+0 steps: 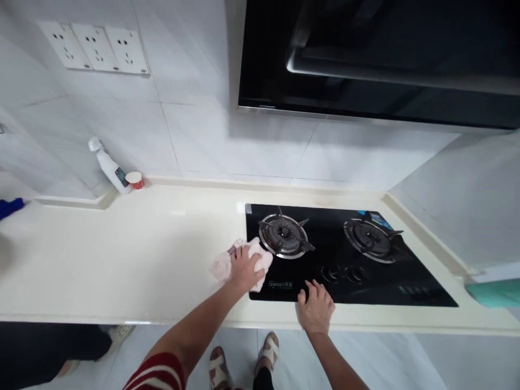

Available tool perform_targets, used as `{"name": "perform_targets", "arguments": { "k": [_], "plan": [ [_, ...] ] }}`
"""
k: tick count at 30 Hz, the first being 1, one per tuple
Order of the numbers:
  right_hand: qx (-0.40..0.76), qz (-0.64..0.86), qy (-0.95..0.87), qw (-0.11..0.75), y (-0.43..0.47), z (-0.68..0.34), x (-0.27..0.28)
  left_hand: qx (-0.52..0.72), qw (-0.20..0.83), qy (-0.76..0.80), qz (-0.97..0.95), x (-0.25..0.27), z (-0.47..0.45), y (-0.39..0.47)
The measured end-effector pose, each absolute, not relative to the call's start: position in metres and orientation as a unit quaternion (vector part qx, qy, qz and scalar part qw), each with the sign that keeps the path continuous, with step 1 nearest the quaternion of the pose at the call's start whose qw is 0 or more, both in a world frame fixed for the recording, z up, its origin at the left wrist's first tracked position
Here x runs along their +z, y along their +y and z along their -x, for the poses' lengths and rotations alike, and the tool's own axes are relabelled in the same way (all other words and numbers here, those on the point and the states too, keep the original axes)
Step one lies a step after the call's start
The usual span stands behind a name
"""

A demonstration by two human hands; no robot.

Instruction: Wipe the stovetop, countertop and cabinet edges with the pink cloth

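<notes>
My left hand (pixel 244 271) presses a crumpled pale pink cloth (pixel 263 262) at the left edge of the black glass gas hob (pixel 325 216). The cloth lies partly on the glass and partly on the cream countertop (pixel 162 260), and my fingers are curled on it. Just right of the cloth is the left burner (pixel 283 234) with its metal ring and dark pan support. My right hand (pixel 316 307) rests with bent, slightly parted fingers on the hob's front edge, holding nothing. Beyond it are the control knobs (pixel 343 273) and the right burner (pixel 372 238).
A black range hood (pixel 377 59) overhangs the hob. A white spray bottle (pixel 111 168) and a red-and-white cup (pixel 135 180) stand by the back wall. A green item (pixel 493 293) lies at the right end. Another person's dark-clothed leg (pixel 49 346) shows at lower left.
</notes>
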State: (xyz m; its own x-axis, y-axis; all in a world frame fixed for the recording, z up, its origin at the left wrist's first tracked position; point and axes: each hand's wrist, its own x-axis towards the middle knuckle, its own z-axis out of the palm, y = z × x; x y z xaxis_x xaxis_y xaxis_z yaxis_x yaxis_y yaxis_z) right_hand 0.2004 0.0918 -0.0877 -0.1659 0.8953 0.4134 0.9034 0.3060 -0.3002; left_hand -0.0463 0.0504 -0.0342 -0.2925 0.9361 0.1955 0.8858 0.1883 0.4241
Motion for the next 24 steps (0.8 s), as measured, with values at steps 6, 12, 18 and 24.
{"name": "perform_targets", "arguments": {
  "k": [6,12,18,24],
  "plan": [
    [0.004,0.589,-0.759,0.277,0.090,-0.202,-0.090,0.230,0.068,0.697,-0.676,-0.057,0.013,-0.076],
    [0.007,0.588,-0.762,0.271,0.091,-0.204,-0.091,0.176,0.046,0.746,-0.641,-0.054,0.056,-0.116],
    [0.005,0.596,-0.762,0.253,0.090,-0.203,-0.091,0.168,0.034,0.810,-0.560,-0.040,0.097,-0.058],
    [-0.009,0.588,-0.769,0.253,0.090,-0.204,-0.091,0.185,-0.011,0.822,-0.539,-0.044,0.104,0.037]
  ]
}}
